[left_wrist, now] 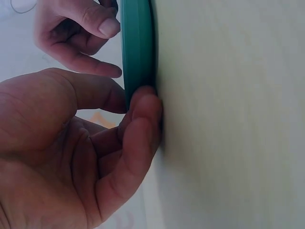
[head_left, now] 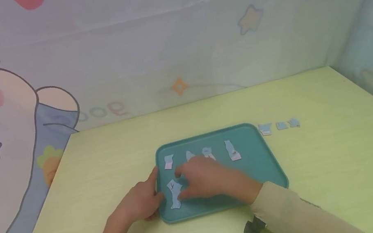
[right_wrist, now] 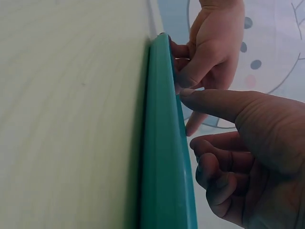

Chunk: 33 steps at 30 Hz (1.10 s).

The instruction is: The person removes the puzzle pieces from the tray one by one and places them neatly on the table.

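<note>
A teal tray (head_left: pixel 259 170) lies on the table, holding several flat, irregular pale-blue pieces, some with pinkish-white parts. My left hand (head_left: pixel 139 202) grips its left rim; in the left wrist view the thumb is at the rim and the fingers curl along the outer side. Over the tray's left half hovers my right hand (head_left: pixel 203 178), thumb and fingers apart with nothing seen between them. Its thumb tip is right at the long piece (head_left: pixel 175 189) at lower left. Another piece (head_left: pixel 169 162) lies at upper left, and one (head_left: pixel 232 151) at upper right. The right hand partly covers two middle pieces (head_left: pixel 208 152).
To the right of the tray, three more pale-blue pieces lie on the pale yellow table (head_left: pixel 328 158): a larger one (head_left: pixel 265 129) near the rim, then a small one (head_left: pixel 281 125) and another (head_left: pixel 294 122). A cartoon-printed cloth (head_left: pixel 159 46) hangs behind the table.
</note>
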### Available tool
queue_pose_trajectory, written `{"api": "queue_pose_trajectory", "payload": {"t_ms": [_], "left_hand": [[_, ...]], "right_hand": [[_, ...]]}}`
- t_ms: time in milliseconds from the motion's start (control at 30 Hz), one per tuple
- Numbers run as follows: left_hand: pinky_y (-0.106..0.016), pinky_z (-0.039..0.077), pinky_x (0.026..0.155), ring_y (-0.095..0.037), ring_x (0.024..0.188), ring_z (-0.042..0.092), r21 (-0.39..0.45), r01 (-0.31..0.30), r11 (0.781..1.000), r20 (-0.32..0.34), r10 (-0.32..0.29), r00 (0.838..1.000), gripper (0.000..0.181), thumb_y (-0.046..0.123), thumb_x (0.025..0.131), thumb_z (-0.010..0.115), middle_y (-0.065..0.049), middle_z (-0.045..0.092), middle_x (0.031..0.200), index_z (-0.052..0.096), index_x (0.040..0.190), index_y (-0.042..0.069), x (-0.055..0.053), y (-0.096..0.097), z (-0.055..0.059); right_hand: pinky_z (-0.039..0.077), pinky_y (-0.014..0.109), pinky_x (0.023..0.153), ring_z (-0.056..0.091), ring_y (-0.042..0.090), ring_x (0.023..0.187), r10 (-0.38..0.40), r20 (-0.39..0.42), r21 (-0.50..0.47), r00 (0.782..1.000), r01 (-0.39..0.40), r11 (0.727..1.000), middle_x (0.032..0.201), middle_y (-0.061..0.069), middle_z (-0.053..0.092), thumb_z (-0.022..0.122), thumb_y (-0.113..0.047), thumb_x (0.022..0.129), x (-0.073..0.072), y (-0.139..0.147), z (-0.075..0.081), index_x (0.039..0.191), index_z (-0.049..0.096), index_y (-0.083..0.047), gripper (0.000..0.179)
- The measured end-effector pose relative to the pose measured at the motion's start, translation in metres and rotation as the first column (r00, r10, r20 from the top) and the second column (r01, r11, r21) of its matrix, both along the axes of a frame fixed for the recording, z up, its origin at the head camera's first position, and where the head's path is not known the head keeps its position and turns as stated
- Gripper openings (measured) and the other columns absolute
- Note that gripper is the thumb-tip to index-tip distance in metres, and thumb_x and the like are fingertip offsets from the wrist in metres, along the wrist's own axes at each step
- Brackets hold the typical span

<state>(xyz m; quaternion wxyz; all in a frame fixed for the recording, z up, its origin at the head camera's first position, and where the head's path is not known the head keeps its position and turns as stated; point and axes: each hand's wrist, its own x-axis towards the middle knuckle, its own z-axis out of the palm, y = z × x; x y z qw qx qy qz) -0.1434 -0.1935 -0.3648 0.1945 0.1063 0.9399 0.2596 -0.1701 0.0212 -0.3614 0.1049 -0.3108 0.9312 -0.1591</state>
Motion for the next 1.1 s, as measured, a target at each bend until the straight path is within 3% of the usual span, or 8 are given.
{"api": "queue_pose_trajectory", "payload": {"t_ms": [133, 267, 433, 567, 800, 967, 1100], "left_hand": [[-0.029, 0.044, 0.053, -0.014, 0.046, 0.054, -0.004, -0.001, 1.0, -0.001, 0.001, 1.0, 0.077, 0.007, 0.101, 0.051, -0.004, 0.06, 0.057, 0.013, 0.166, -0.007, 0.005, 0.001, 0.0], [-0.029, 0.045, 0.052, -0.015, 0.046, 0.055, -0.004, -0.013, 1.0, 0.007, 0.013, 1.0, 0.078, 0.006, 0.1, 0.051, -0.004, 0.061, 0.057, 0.012, 0.167, -0.006, 0.01, 0.003, 0.001], [-0.029, 0.045, 0.051, -0.015, 0.047, 0.056, 0.006, -0.029, 1.0, 0.015, 0.029, 0.999, 0.078, 0.006, 0.101, 0.051, -0.004, 0.062, 0.059, 0.012, 0.167, -0.005, 0.015, 0.005, 0.002], [-0.029, 0.045, 0.051, -0.015, 0.047, 0.056, 0.017, -0.03, 0.999, 0.013, 0.03, 0.999, 0.078, 0.005, 0.1, 0.051, -0.004, 0.062, 0.06, 0.013, 0.167, -0.005, 0.019, 0.005, 0.002], [-0.03, 0.049, 0.051, -0.016, 0.048, 0.059, 0.07, -0.022, 0.997, 0.008, 0.022, 1.0, 0.079, 0.005, 0.098, 0.053, -0.002, 0.063, 0.062, 0.014, 0.166, -0.008, 0.022, 0.002, 0.002], [-0.031, 0.051, 0.051, -0.016, 0.048, 0.06, 0.097, -0.028, 0.995, 0.019, 0.026, 0.999, 0.079, 0.004, 0.097, 0.053, -0.002, 0.064, 0.062, 0.014, 0.166, -0.007, 0.024, -0.002, 0.001], [-0.031, 0.051, 0.051, -0.016, 0.048, 0.06, 0.113, -0.046, 0.993, 0.032, 0.043, 0.999, 0.081, 0.002, 0.097, 0.053, -0.002, 0.065, 0.062, 0.013, 0.167, -0.004, 0.024, -0.004, 0.0]], "right_hand": [[0.057, 0.036, 0.092, 0.067, 0.016, 0.097, 0.005, 0.014, -0.012, 1.0, -0.005, 1.0, 0.118, 0.001, 0.077, 0.083, -0.044, 0.089, 0.002, -0.002, -0.002, 0.132, 0.073, -0.013, 0.054], [0.057, 0.032, 0.088, 0.063, 0.012, 0.088, 0.02, 0.035, -0.029, 0.999, -0.019, 0.999, 0.113, 0.0, 0.078, 0.085, -0.043, 0.087, 0.004, -0.004, -0.004, 0.129, 0.074, -0.011, 0.053], [0.052, 0.028, 0.077, 0.056, 0.01, 0.079, 0.018, 0.02, -0.03, 1.0, -0.017, 0.999, 0.093, -0.005, 0.072, 0.086, -0.044, 0.085, 0.005, -0.005, -0.006, 0.12, 0.075, -0.011, 0.049], [0.041, 0.027, 0.063, 0.047, 0.012, 0.068, 0.013, 0.011, -0.027, 1.0, -0.013, 1.0, 0.071, -0.007, 0.052, 0.086, -0.046, 0.085, 0.007, -0.006, -0.007, 0.097, 0.07, -0.014, 0.039], [0.044, 0.029, 0.066, 0.053, 0.014, 0.072, -0.019, -0.009, -0.003, 1.0, 0.019, 1.0, 0.072, -0.008, 0.056, 0.086, -0.053, 0.081, 0.011, -0.01, -0.008, 0.09, 0.064, -0.018, 0.042], [0.04, 0.029, 0.059, 0.048, 0.014, 0.067, -0.05, 0.015, -0.023, 0.999, 0.05, 0.998, 0.069, -0.006, 0.049, 0.086, -0.048, 0.082, 0.014, -0.013, -0.009, 0.084, 0.059, -0.019, 0.041], [0.039, 0.029, 0.058, 0.048, 0.014, 0.067, -0.064, 0.028, -0.03, 0.998, 0.064, 0.997, 0.07, -0.005, 0.051, 0.086, -0.043, 0.082, 0.015, -0.015, -0.009, 0.086, 0.06, -0.017, 0.037]]}}
